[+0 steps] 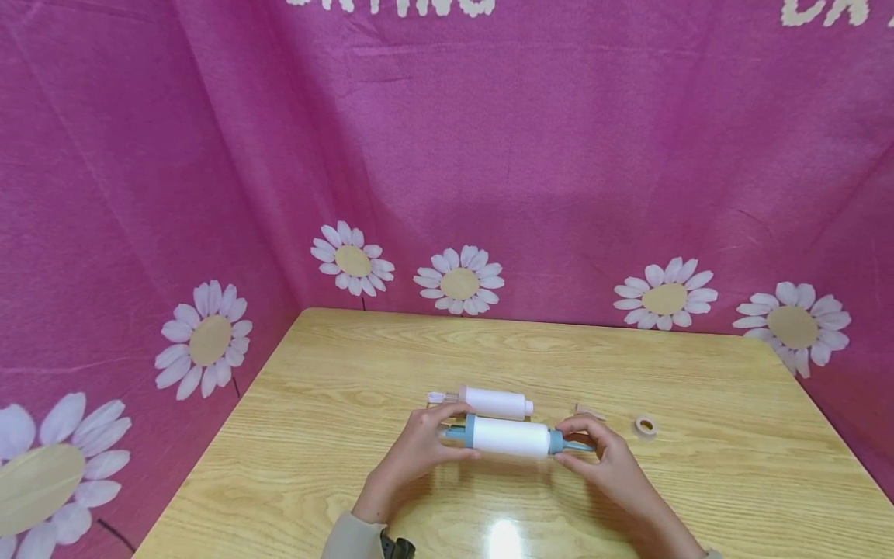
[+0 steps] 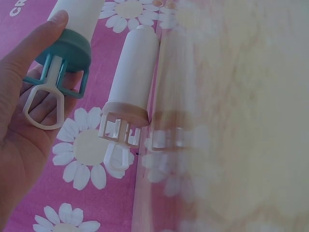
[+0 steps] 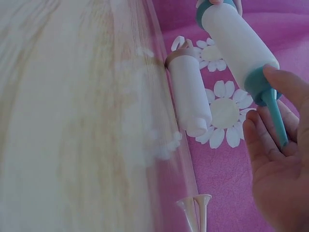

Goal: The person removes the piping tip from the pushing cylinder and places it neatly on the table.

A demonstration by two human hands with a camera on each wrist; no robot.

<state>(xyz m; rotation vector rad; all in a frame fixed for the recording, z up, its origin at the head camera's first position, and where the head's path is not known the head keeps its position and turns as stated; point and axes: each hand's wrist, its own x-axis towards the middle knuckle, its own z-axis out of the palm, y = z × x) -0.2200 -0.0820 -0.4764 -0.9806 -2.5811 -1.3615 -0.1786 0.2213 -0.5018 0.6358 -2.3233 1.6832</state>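
Both hands hold a white icing syringe point(image 1: 511, 438) with teal fittings lengthwise between them, close over the table. My left hand point(image 1: 419, 442) grips its teal cap point(image 2: 72, 50), thumb on one side and fingers behind. Out of that end sticks a pale ring-shaped plunger handle point(image 2: 30, 108), in front of the left fingers. At the other end my right hand point(image 1: 604, 454) pinches the teal collar, its thumb on top. A slim tapered teal nozzle point(image 3: 275, 118) points toward the right palm. Just behind lies a second white syringe point(image 1: 497, 403) with a pinkish-brown cap point(image 2: 126, 112).
On the wood-grain table point(image 1: 335, 380), pale beige nozzles point(image 3: 202, 212) lie beyond the right fingers. A beige ring point(image 1: 646, 436) sits to their right. A magenta curtain point(image 1: 545, 155) with white flowers hangs behind and at the left edge.
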